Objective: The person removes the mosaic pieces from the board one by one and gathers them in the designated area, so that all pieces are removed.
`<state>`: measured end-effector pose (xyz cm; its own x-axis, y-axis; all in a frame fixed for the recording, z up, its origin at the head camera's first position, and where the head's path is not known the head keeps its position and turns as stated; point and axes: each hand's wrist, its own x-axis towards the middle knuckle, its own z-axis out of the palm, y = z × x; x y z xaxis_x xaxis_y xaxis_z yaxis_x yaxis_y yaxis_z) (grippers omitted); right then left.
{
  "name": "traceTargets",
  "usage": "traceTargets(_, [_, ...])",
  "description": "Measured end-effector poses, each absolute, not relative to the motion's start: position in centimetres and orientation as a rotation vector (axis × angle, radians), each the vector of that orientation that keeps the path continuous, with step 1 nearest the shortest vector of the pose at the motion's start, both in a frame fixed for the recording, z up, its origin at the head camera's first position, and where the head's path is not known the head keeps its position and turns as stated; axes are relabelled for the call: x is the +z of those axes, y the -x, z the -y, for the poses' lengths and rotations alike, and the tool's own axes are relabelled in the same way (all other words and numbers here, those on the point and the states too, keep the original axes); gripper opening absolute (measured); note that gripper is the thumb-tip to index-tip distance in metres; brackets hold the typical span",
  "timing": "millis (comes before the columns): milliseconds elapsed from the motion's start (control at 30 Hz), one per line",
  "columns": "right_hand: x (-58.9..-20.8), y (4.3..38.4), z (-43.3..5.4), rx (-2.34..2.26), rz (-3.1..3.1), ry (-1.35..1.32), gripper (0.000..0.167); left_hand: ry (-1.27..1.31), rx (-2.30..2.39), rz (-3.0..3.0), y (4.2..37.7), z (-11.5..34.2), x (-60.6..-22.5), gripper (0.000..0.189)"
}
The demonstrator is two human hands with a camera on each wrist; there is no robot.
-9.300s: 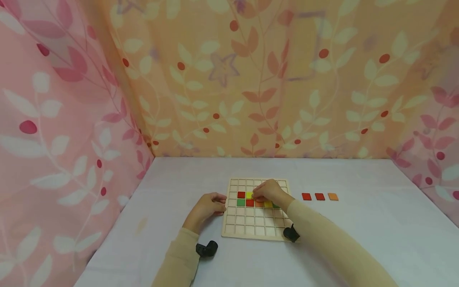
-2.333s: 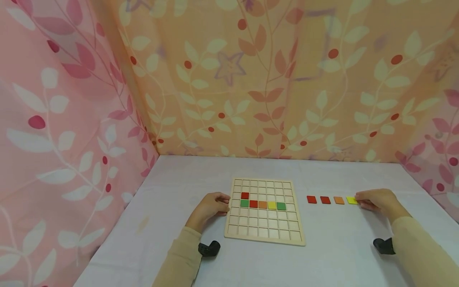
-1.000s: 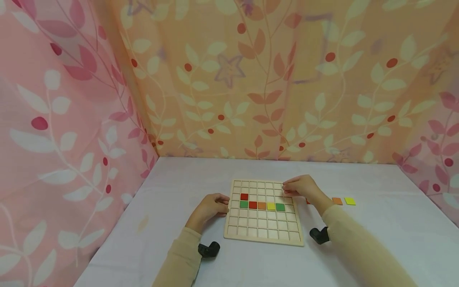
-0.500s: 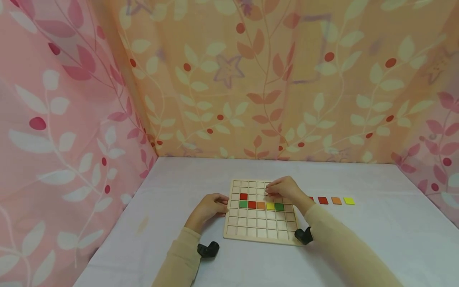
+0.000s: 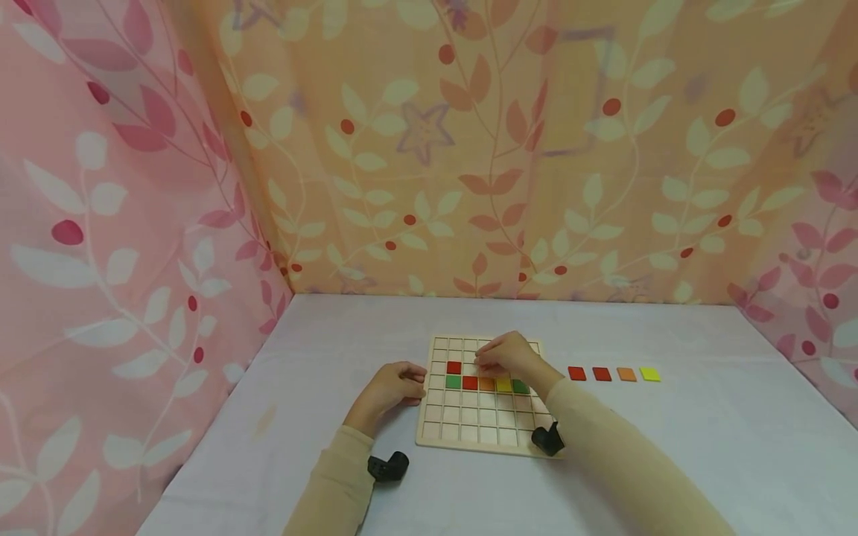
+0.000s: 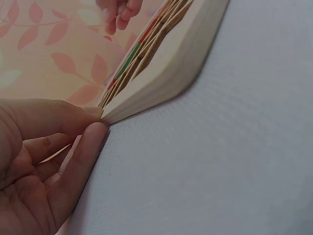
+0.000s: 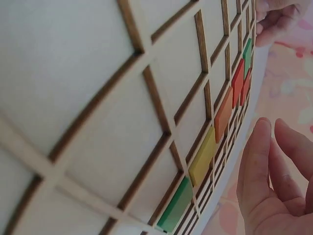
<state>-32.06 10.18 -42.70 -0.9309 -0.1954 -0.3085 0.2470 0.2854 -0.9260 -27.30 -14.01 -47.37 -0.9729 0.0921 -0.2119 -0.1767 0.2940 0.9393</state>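
A wooden grid board [image 5: 469, 417] lies on the table. My left hand [image 5: 392, 383] pinches its left edge; in the left wrist view the fingertips [image 6: 93, 132] meet at that edge. One row of the board holds a green tile [image 5: 453, 382], a red tile [image 5: 470, 383], an orange tile, a yellow tile [image 5: 503, 385] and another green tile [image 5: 520, 387]. A single red tile [image 5: 453, 367] sits just behind the left green one. Over the board is my right hand [image 5: 509, 356], thumb and finger slightly apart with nothing between them in the right wrist view.
Right of the board, loose tiles lie in a line: two red tiles [image 5: 576, 374], an orange tile [image 5: 626, 374] and a yellow tile [image 5: 650, 374]. A black wrist device [image 5: 389, 467] sits on each sleeve. Patterned cloth [image 5: 415, 149] walls the table's back and sides.
A yellow tile that lay beside the single red tile on the board is now at the right end of the loose line. My right hand has since moved left, back over the board.
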Motion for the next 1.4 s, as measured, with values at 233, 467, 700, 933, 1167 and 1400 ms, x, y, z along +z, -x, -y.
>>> traceTargets(233, [-42.8,32.0,-9.0,-1.599,-2.253,-0.045,0.023,0.08,1.748,-2.329,27.2,14.0,-47.3,0.039])
traceTargets(467, [-43.0,31.9,-8.4,-1.574,-2.259,-0.004,0.022,0.081,1.77,-2.304,27.2,14.1,-47.1,0.04])
traceTargets(700, [-43.2,32.2,-8.1,-1.604,-2.231,-0.004,0.023,0.083,1.761,-2.315,27.2,14.2,-47.0,0.04])
traceTargets(933, [-43.2,32.4,-7.6,-1.612,-2.219,-0.036,0.021,0.057,1.76,-2.304,27.4,14.2,-47.2,0.04])
traceTargets(1167, [-43.6,32.5,-7.2,-1.58,-2.244,-0.059,0.019,0.068,1.752,-2.3,27.5,14.1,-47.4,0.041])
traceTargets(1400, [-43.5,32.4,-7.0,-1.592,-2.236,-0.079,0.019,0.073,1.756,-2.299,27.6,14.2,-47.5,0.041])
